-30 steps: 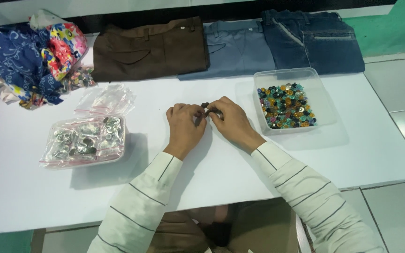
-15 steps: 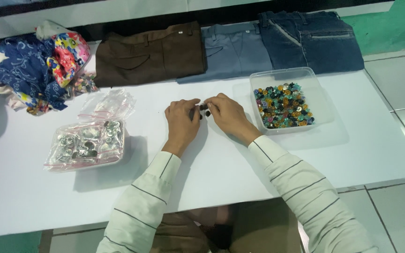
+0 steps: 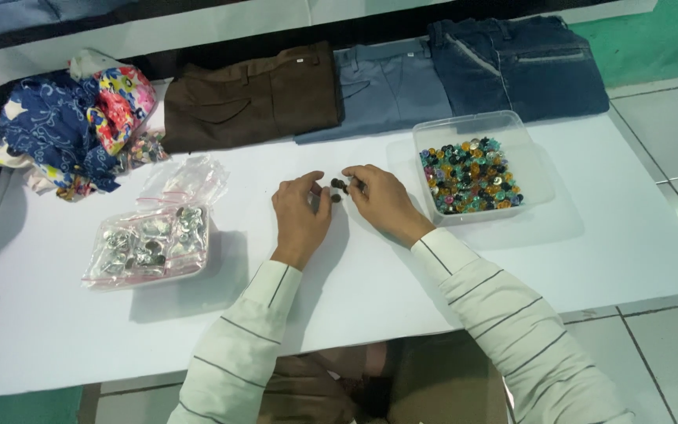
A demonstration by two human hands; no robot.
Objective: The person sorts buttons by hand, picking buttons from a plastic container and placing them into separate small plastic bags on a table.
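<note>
My left hand [image 3: 300,216] and my right hand [image 3: 382,200] rest on the white table [image 3: 370,275], fingertips close together. Between them lie a few small dark buttons [image 3: 338,188]; both hands' fingertips touch or pinch them, and I cannot tell how many each holds. A clear plastic tray [image 3: 480,161] full of several coloured buttons stands just right of my right hand. Left of my left hand lies a clear zip bag of silver metal buttons [image 3: 151,243].
Three folded trousers lie along the far edge: brown [image 3: 253,98], grey-blue [image 3: 390,86] and dark blue denim [image 3: 519,67]. A heap of patterned cloth [image 3: 72,126] sits at the far left. An empty clear bag [image 3: 186,180] lies above the silver buttons.
The view has shifted slightly. My hands stay together over the dark buttons, with only small finger movements.
</note>
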